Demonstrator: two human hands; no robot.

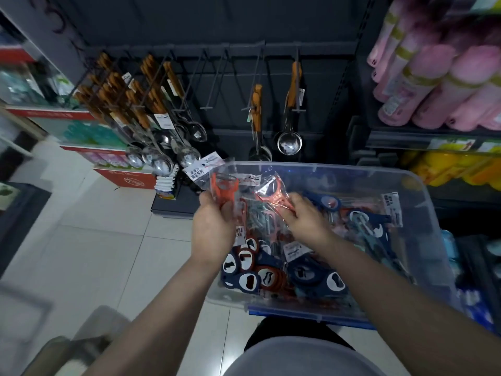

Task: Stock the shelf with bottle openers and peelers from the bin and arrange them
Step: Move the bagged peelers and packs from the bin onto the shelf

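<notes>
Now my left grip (214,226) is clamped on an orange peeler (225,189) sealed in a clear bag, my fingers curled round its lower handle. The bag's label end points up toward the shelf. My right grip (306,218) pinches a second orange peeler (272,198), also bagged, by its handle. This one tilts up and to the left, so its head sits just beside the first. I hold both above the far left part of the clear plastic bin (423,194), which sits low and close in front of me.

Inside the bin, round bottle openers (249,270) in navy and orange-red crowd the near left corner. Blue peelers (328,204) in bags lie toward the far right, and more bagged pieces are heaped between, too jumbled to sort out.

Beyond the bin stands the dark shelf panel with its row of metal hooks (214,77). Wooden-handled spoons (162,158) hang thick on the left hooks, and two ladles (288,142) hang on the right ones. Pink rolls (433,85) are stacked on the shelving to my right, and pale floor tiles (95,240) spread out on my left.
</notes>
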